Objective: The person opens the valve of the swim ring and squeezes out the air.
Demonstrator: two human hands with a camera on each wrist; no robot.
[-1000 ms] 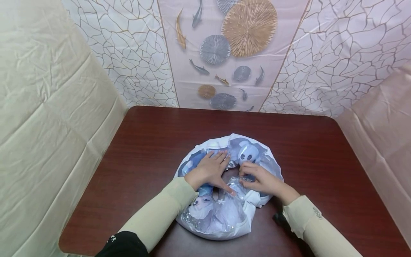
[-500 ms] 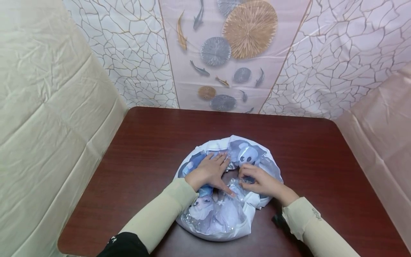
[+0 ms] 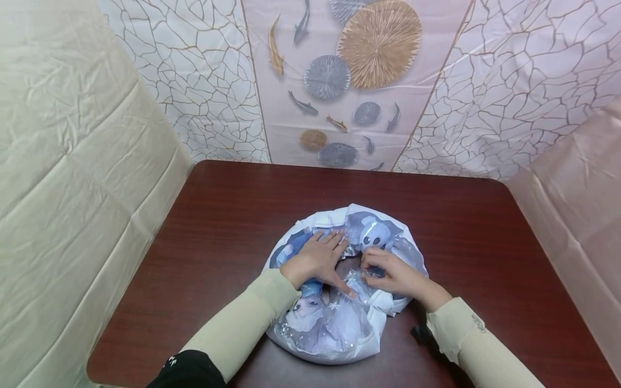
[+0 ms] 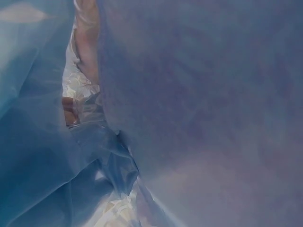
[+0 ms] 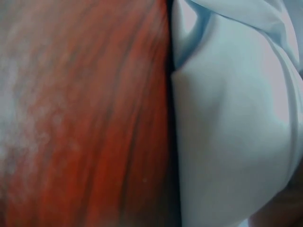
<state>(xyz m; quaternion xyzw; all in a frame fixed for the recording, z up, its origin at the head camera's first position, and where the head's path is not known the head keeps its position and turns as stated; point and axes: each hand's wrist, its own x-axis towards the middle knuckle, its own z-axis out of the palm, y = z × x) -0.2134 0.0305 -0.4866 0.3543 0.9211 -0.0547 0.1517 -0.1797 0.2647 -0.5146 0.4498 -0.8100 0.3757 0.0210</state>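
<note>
A soft, wrinkled inflatable swim ring (image 3: 335, 337) lies on the table, white at its outer edge. Blue and lilac cartoon figures and clear glitter-filled parts cover its top. My left hand (image 3: 317, 260) rests spread on its left inner part, the thumb reaching across the centre hole. At the hole's right edge, the curled fingers and thumb of my right hand (image 3: 395, 274) pinch the ring's clear plastic; the exact spot is hidden by the fingers. Blurred blue plastic (image 4: 213, 94) fills most of the left wrist view. The right wrist view shows the ring's white side (image 5: 232, 123).
The dark red-brown wooden table (image 3: 233, 215) extends around the ring on all sides. Behind it hangs a patterned cloth (image 3: 335, 118). Cream drapes (image 3: 87, 178) stand at the left, pinkish ones (image 3: 577, 199) at the right. A small black object (image 3: 420, 333) shows under the right wrist.
</note>
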